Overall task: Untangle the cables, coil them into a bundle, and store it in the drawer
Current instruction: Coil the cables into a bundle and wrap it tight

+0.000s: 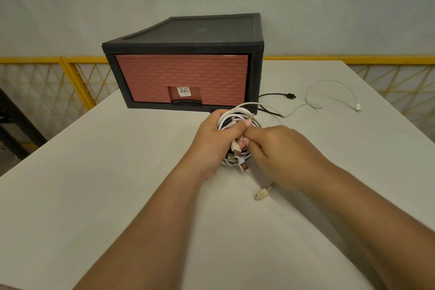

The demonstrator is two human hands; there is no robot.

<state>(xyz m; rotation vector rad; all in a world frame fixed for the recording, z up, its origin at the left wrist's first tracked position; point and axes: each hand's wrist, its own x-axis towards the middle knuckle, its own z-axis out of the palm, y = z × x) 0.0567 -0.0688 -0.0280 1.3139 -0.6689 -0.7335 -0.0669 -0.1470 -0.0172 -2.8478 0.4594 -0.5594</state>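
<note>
While the cable bundle (231, 122) of white and black leads was held low at the middle of the white table (94, 183), the left hand (215, 141) gripped it, fingers and thumb curled tightly round the loops. The right hand (277, 150) met it from the other side, fingers bent inward and pinching strands of the coil beside the left thumb. Several USB plugs (237, 156) hung from the underside of the coil between the two palms; whether they touched the table could not be told. A loose beige connector (260, 194) lay on the table just below the right hand. From the coil a white cable tail (329, 83) and a black cable tail (274, 94) trailed away to the right across the tabletop. Just behind the bundle stood a black drawer unit (183, 42), its brick-patterned red drawer (181, 73) closed, with a barcode sticker (184, 91) above the handle. A yellow railing (70, 63) ran beyond the table.
</note>
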